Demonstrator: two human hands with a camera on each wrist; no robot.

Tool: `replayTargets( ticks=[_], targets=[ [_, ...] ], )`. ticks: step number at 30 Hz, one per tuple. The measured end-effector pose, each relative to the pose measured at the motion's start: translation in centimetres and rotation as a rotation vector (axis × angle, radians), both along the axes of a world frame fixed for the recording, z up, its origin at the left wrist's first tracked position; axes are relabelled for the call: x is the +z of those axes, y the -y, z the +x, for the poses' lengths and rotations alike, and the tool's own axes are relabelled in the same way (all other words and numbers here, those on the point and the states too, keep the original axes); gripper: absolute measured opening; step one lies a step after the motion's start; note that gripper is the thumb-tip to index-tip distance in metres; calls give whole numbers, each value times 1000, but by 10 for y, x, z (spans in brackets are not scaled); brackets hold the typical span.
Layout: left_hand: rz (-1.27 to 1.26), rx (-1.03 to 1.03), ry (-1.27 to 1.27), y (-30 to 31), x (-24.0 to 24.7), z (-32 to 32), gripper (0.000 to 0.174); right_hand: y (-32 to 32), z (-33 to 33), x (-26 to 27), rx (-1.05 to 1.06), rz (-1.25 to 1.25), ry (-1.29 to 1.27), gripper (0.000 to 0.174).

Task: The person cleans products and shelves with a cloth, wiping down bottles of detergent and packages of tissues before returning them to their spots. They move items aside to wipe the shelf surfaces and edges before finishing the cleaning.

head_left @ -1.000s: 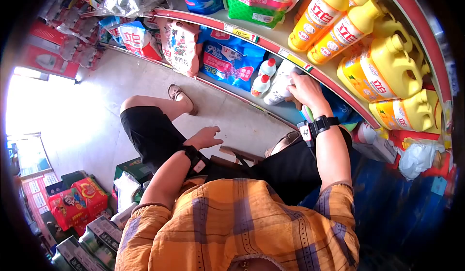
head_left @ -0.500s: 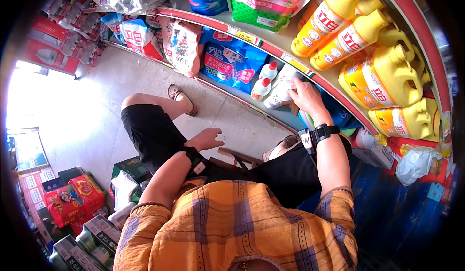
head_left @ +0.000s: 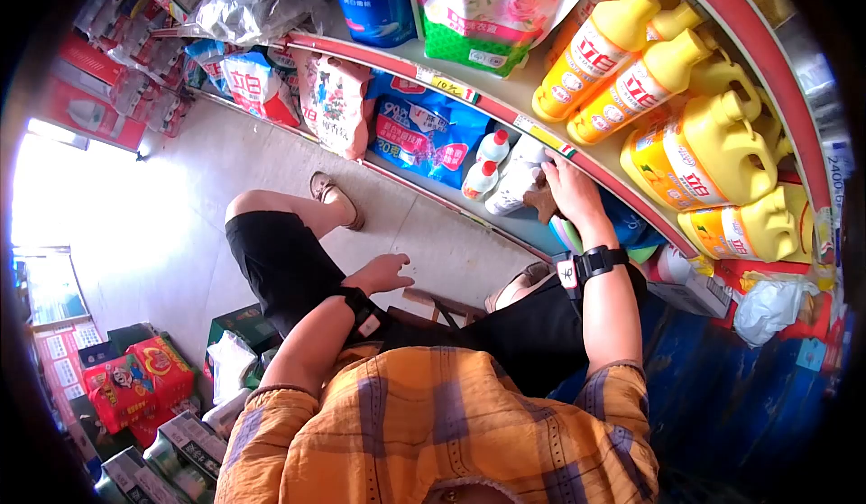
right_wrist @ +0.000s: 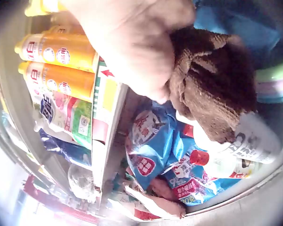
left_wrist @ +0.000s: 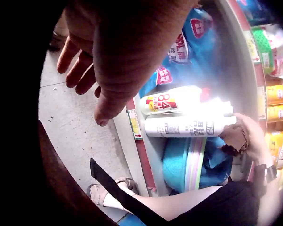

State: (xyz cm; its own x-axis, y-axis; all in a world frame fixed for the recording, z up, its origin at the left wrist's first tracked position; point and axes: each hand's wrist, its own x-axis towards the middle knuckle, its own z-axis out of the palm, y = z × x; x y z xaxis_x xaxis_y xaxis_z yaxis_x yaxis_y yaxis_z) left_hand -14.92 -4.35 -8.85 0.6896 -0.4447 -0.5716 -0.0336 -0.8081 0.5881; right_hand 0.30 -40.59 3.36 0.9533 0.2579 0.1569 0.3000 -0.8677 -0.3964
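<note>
My right hand (head_left: pixel 575 196) reaches into the lower shelf and grips a brown cloth (right_wrist: pixel 207 80). Bunched under the fingers, the cloth hangs against the upper end of a white bottle (left_wrist: pixel 179 126) in the wrist views. Beside that bottle stand small white bottles with red caps, one labelled 84 (left_wrist: pixel 166 100). On the other side is a blue tub with a striped rim (left_wrist: pixel 193 165), partly hidden by my knee in the left wrist view. My left hand (head_left: pixel 381 274) hovers over my lap, fingers relaxed and holding nothing.
Blue detergent bags (head_left: pixel 428 139) and a pink bag (head_left: pixel 332 105) fill the lower shelf leftward. The red shelf edge (head_left: pixel 505 112) runs just above my right hand. Yellow bottles (head_left: pixel 591 53) and jugs (head_left: pixel 704 157) stand on the upper shelf. Red packs (head_left: pixel 140 382) lie behind on the left.
My right hand has drawn slightly back from the white bottle's upper end, and more of the brown cloth shows below it. My left hand stays over my lap.
</note>
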Motion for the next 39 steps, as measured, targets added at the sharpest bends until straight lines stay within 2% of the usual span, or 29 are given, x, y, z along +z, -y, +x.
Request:
replayTargets(
  ticks=[1, 2, 4, 5, 7, 9, 10, 12, 13, 14, 15, 16, 17, 19, 21, 22, 28, 39],
  targets=[
    [-10, -16, 35, 3, 0, 9, 56, 7, 4, -2, -46, -129, 167, 38],
    [-17, 1, 6, 1, -2, 8, 56, 10, 5, -9, -28, -145, 236, 37],
    [-33, -35, 41, 7, -13, 21, 58, 15, 7, 7, -129, -90, 134, 35],
    [-21, -32, 28, -1, -16, 8, 58, 4, 6, 3, -129, -36, 96, 33],
    [-24, -44, 0, 2, -11, 13, 58, 0, 22, -10, -146, 90, 304, 31],
    [-41, -16, 0, -3, -19, 7, 59, 0, 25, -16, -147, 282, -33, 31],
    [-37, -54, 29, 7, -16, 31, 59, 17, 37, -22, -171, 252, 60, 32],
    [-18, -14, -25, -1, -13, -2, 59, -6, 38, -69, -171, 287, 155, 33],
    [-18, -31, -24, 3, -5, 13, 60, -4, 49, -65, -224, 339, 260, 33],
    [-26, -6, -33, -3, -13, -4, 61, -9, 38, -61, -201, 476, 55, 35],
    [-41, -11, -11, -3, -21, 6, 62, -7, 37, -41, -194, 607, -113, 36],
    [-18, -54, 6, 2, -20, 32, 63, 1, 42, -8, -279, 677, -252, 37],
    [11, -41, -36, -3, -23, 9, 64, -10, 26, 2, -327, 741, -469, 38],
    [41, -56, -72, 7, 0, 19, 65, -15, 24, 11, -380, 605, -124, 38],
    [20, -16, -86, 1, -15, 12, 65, -15, 21, 8, -385, 797, -389, 34],
    [27, -22, -100, 2, -13, 13, 66, -14, 22, 5, -378, 817, -390, 34],
    [110, -48, -123, 6, -2, 17, 68, -11, 25, -10, -332, 759, -203, 33],
    [137, -90, -153, 10, 0, 24, 73, -6, 30, -24, -322, 663, -40, 31]
  ],
)
